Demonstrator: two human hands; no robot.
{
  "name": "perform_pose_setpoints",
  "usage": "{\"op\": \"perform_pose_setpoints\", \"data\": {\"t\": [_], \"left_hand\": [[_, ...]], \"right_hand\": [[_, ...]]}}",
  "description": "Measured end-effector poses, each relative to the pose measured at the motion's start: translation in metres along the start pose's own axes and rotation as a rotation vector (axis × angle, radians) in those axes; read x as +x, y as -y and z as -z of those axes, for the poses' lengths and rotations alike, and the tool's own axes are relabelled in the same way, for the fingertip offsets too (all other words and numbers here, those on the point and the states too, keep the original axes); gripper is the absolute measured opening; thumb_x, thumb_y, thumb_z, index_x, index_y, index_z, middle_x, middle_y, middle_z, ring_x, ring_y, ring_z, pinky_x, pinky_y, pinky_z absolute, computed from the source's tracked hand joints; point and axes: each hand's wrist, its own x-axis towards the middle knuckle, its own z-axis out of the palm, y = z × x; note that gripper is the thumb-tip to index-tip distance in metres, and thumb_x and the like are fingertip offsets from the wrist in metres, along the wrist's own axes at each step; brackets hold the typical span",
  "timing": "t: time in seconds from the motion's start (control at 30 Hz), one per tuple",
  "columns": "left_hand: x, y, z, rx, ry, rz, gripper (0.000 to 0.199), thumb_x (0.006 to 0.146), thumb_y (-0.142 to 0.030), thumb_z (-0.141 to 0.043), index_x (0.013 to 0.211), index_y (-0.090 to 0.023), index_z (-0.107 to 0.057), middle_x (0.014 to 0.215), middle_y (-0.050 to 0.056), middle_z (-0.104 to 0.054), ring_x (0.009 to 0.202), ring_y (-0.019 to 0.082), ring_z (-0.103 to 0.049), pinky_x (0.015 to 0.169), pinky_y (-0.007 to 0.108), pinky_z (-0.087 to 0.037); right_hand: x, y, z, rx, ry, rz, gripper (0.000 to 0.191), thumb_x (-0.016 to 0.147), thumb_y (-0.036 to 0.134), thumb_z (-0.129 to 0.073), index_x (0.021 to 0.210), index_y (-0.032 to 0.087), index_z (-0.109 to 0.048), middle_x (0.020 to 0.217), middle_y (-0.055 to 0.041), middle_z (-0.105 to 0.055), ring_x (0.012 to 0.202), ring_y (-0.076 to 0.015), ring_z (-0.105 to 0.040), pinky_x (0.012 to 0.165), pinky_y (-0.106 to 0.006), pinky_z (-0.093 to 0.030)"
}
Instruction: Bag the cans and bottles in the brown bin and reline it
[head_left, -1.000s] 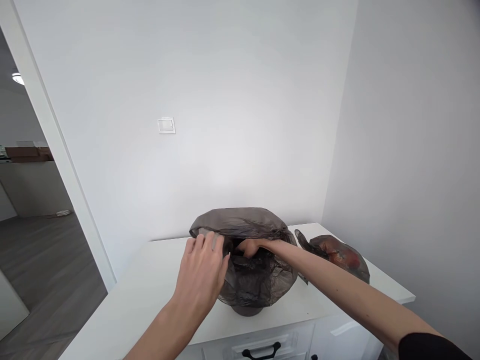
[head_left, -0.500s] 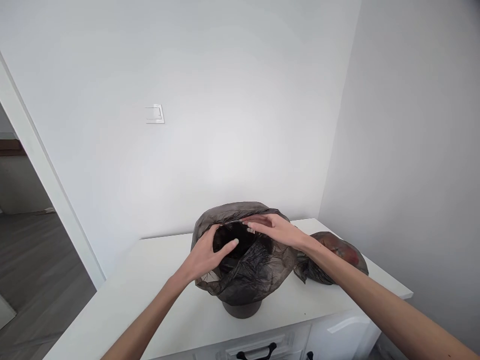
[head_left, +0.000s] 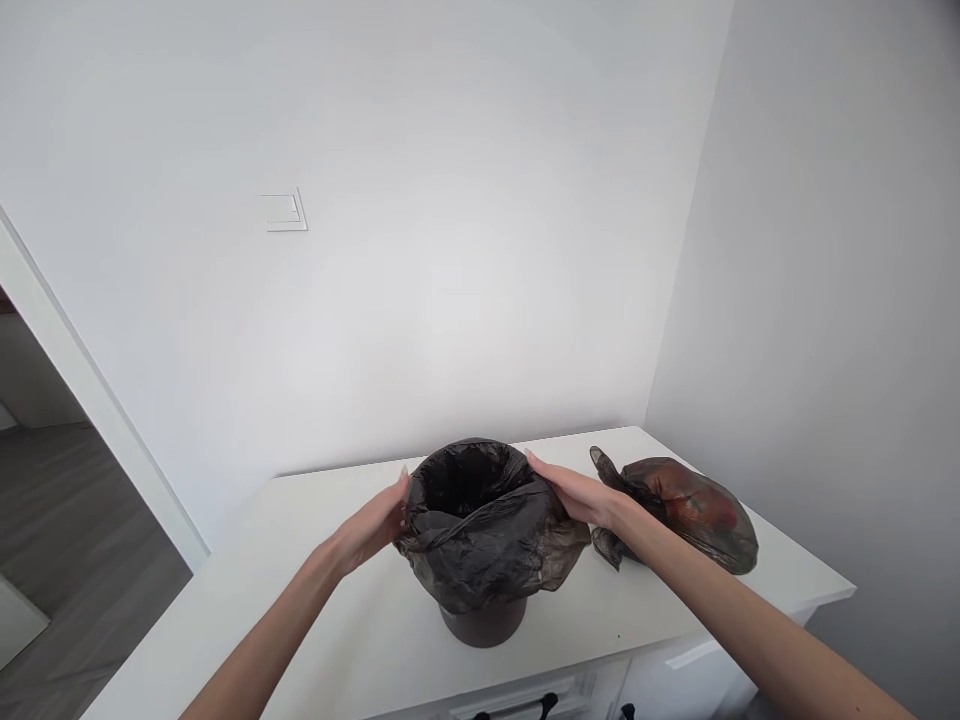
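A small dark trash can (head_left: 484,625) stands upright on a white cabinet top. Draped over its rim is a thin black trash bag (head_left: 487,560), its mouth lining the inside and its skirt hanging loosely outside. My left hand (head_left: 379,520) holds the bag against the left side of the can, thumb near the rim, most fingers hidden. On the right side, my right hand (head_left: 574,490) holds the bag likewise, its fingers along the rim and partly hidden. Both hands lie around the outside of the opening.
A second dark plastic bag (head_left: 697,515), knotted, with reddish things inside, lies to the right beyond my right forearm. The white cabinet top (head_left: 315,540) meets a wall at the back; drawer handles (head_left: 547,705) show below. A light switch (head_left: 285,210) is on the wall.
Both hands have moved from inside the bag's mouth to its outer sides. The bag's edge has come down around the can, and its opening is rounder. The view has shifted slightly.
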Motion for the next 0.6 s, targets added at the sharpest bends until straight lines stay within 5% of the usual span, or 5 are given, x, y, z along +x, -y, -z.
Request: {"op": "perform_pose_setpoints", "data": {"t": [0.2, 0.37, 0.53, 0.6], "left_hand": [[-0.033, 0.032, -0.005, 0.239, -0.104, 0.023, 0.076, 0.097, -0.067, -0.052, 0.162, -0.034, -0.031, 0.159, 0.011, -0.051, 0.143, 0.033, -0.050, 0.113, 0.051, -0.047], [-0.036, 0.057, -0.020, 0.383, -0.062, -0.144, 0.083, 0.092, -0.056, -0.067, 0.161, -0.030, -0.029, 0.158, 0.014, -0.050, 0.137, 0.033, -0.056, 0.114, 0.053, -0.048], [-0.044, 0.101, -0.027, 0.702, -0.307, -0.300, 0.084, 0.089, -0.052, -0.073, 0.157, -0.028, -0.031, 0.149, 0.016, -0.059, 0.131, 0.035, -0.061, 0.107, 0.055, -0.053], [-0.053, 0.119, -0.028, 0.776, -0.380, -0.362, 0.075, 0.093, -0.048, -0.068, 0.156, -0.029, -0.030, 0.153, 0.016, -0.054, 0.133, 0.034, -0.061, 0.107, 0.053, -0.054]], "right_hand": [[-0.041, -0.005, 0.004, -0.193, 0.019, 0.019, 0.063, 0.088, 0.062, -0.072, 0.142, 0.031, -0.062, 0.145, -0.0060, -0.063, 0.138, -0.0299, -0.056, 0.122, -0.049, -0.042], [-0.047, -0.022, 0.001, -0.473, 0.111, 0.066, 0.091, 0.072, 0.046, -0.090, 0.152, 0.028, -0.049, 0.146, -0.0080, -0.062, 0.132, -0.0320, -0.059, 0.115, -0.049, -0.049], [-0.044, -0.063, -0.008, -0.765, -0.022, 0.204, 0.068, 0.077, 0.041, -0.085, 0.137, 0.023, -0.059, 0.135, -0.0105, -0.069, 0.121, -0.0341, -0.065, 0.102, -0.047, -0.055], [-0.053, -0.079, -0.012, -0.855, -0.186, 0.294, 0.055, 0.085, 0.035, -0.075, 0.136, 0.024, -0.057, 0.132, -0.0106, -0.069, 0.120, -0.0326, -0.065, 0.101, -0.046, -0.055]]}}
